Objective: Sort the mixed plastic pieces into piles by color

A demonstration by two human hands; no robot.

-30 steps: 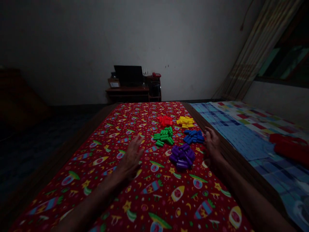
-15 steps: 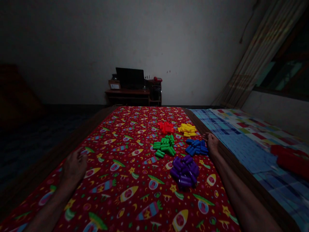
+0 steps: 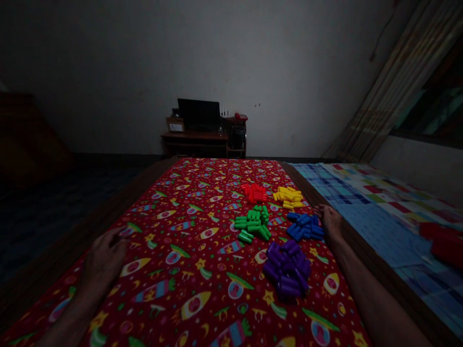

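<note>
My left hand (image 3: 104,256) lies on the red patterned cloth (image 3: 170,260) at the left, thumb and fingers a little apart, with nothing in it. At the cloth's right edge my right hand (image 3: 330,222) rests with loosely bent fingers, holding nothing. Close beside it is a pile of blue cylinders (image 3: 306,227). A purple pile (image 3: 288,271) of similar pieces lies nearer to me. Green pieces (image 3: 253,223) sit left of the blue ones. Farther off are a red pile (image 3: 255,193) and a yellow pile (image 3: 288,197), side by side.
Brown borders flank the cloth on both sides. To the right lies bedding with a blue checked sheet (image 3: 354,212) and a red cloth bundle (image 3: 443,243). A desk (image 3: 197,137) with a dark monitor (image 3: 199,113) stands against the far wall. A curtain (image 3: 383,91) hangs at the right.
The view has tilted and turned slightly, so the piles appear a little lower and farther right. Both hands stay at about the same places on the cloth. No pile has visibly changed.
</note>
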